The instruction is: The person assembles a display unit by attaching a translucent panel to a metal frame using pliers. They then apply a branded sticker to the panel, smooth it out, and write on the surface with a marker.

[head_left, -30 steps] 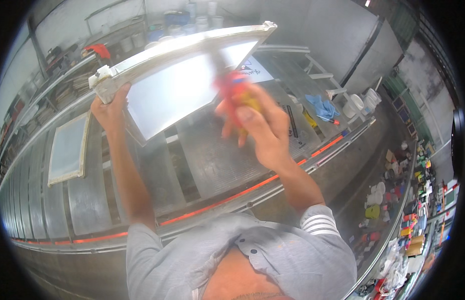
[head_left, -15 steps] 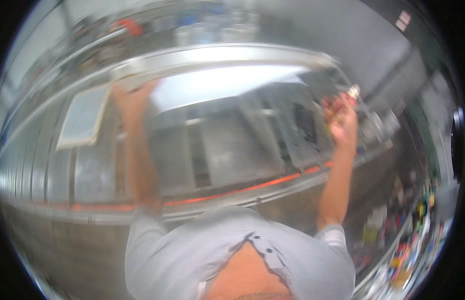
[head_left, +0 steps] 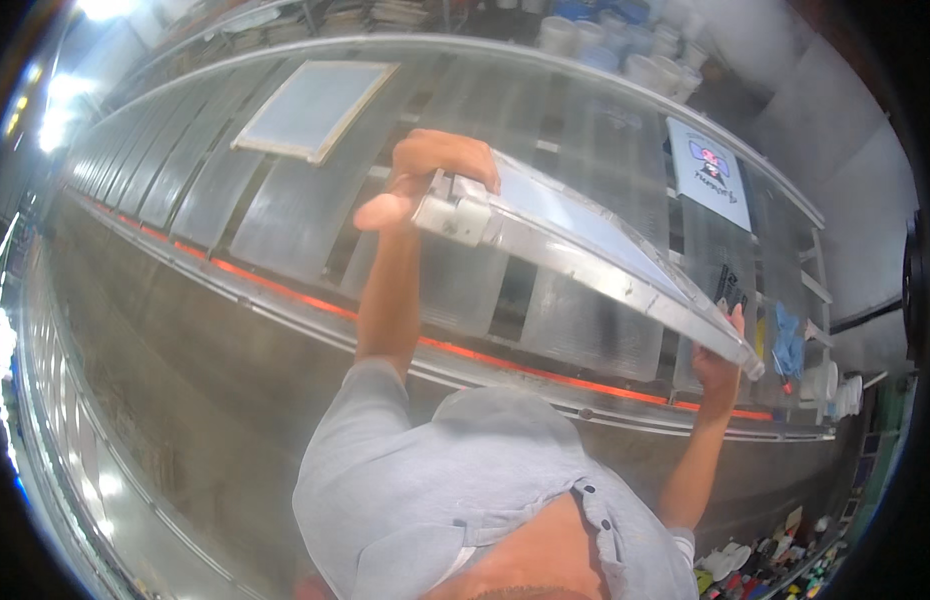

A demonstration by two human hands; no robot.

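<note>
My left hand wraps round the left end of a silkscreen frame, a pale mesh panel in a silvery metal surround. My right hand grips its other end, at the lower right, with part of the fingers behind the rim. The frame is tilted above a long table of flat, greyish panels and hides part of them. A second silkscreen frame lies flat on the table to the left of my left hand. Beyond the held frame, at the far right, lies a white sheet with a coloured cartoon print.
An orange strip runs along the table's near edge, and a metal rail along the far one. White buckets stand beyond the rail. A blue cloth is at the table's right end. Cluttered containers stand at the lower right.
The view has turned, and the table now slants down to the right. The earlier frame is blurred; my hands were farther apart, and now both grip the silkscreen frame, held slanting. The printed sheet now shows clearly.
</note>
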